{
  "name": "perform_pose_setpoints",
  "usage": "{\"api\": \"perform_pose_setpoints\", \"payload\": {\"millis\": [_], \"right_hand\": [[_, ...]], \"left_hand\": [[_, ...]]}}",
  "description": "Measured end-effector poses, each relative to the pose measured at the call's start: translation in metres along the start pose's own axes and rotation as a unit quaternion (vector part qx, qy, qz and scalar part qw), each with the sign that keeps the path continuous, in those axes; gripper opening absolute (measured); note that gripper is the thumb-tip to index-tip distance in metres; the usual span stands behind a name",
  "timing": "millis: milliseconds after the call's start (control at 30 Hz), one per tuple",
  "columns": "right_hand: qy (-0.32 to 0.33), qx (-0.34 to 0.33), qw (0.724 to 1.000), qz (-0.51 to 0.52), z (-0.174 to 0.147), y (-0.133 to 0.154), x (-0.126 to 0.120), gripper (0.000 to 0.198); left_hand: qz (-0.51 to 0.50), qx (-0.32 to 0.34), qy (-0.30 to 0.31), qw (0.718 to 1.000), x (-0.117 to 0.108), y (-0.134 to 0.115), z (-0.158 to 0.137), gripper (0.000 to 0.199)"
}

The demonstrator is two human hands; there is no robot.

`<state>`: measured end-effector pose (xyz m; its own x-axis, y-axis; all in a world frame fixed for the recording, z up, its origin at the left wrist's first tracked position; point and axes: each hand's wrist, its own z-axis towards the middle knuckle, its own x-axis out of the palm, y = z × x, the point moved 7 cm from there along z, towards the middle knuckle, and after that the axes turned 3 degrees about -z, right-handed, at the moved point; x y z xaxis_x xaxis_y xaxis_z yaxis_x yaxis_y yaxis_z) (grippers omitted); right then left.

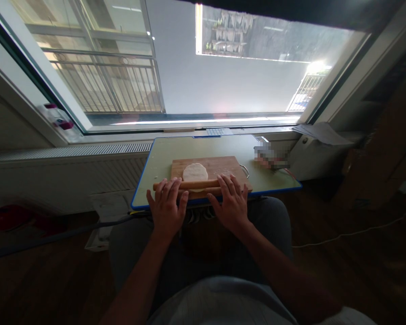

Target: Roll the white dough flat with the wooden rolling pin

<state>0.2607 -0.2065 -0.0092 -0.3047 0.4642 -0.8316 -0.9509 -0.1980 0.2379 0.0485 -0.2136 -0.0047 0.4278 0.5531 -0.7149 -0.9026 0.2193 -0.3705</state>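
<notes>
A wooden rolling pin (pixel 199 184) lies crosswise over a flat, pale round of dough (pixel 195 172). Most of the dough shows beyond the pin, and a thin edge of it peeks out on my side. Under both is a wooden cutting board (pixel 223 165) with a metal handle at its right. My left hand (pixel 167 203) rests on the pin's left end, fingers spread and lying over it. On the right end, my right hand (pixel 230 201) lies the same way, its fingers stretched out and apart. My palms hide part of the board's near edge.
The board sits on a small greenish table (pixel 149 180) with a blue rim, over my lap. A pixelated item (pixel 271 156) lies at its right. Behind are a radiator (pixel 122 167) and window. A bottle (pixel 59 118) stands on the sill; a cable (pixel 352 234) crosses the floor.
</notes>
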Motion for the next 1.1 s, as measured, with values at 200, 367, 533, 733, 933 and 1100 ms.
{"api": "perform_pose_setpoints", "payload": {"millis": [200,367,533,733,933,1100], "right_hand": [[0.036,0.004,0.999,-0.002,0.025,0.0,0.0,0.061],[0.053,0.008,0.999,0.0,0.042,-0.001,0.004,0.063],[0.079,0.021,0.997,0.004,0.063,-0.003,0.011,0.062],[0.104,0.024,0.994,-0.015,0.09,-0.003,0.018,0.058],[0.109,0.009,0.994,-0.024,0.105,0.001,0.018,0.051],[0.103,0.017,0.994,-0.016,0.102,0.001,0.017,0.052]], "left_hand": [[0.006,-0.013,0.02,1.0,0.004,0.001,0.018,0.056],[0.009,-0.028,0.055,0.998,0.01,0.005,0.036,0.056],[0.005,-0.041,0.081,0.996,0.014,0.007,0.056,0.054],[0.019,-0.049,0.118,0.992,0.025,0.01,0.08,0.051],[0.035,-0.044,0.143,0.988,0.033,0.013,0.099,0.051],[0.035,-0.044,0.134,0.989,0.031,0.011,0.094,0.052]]}}
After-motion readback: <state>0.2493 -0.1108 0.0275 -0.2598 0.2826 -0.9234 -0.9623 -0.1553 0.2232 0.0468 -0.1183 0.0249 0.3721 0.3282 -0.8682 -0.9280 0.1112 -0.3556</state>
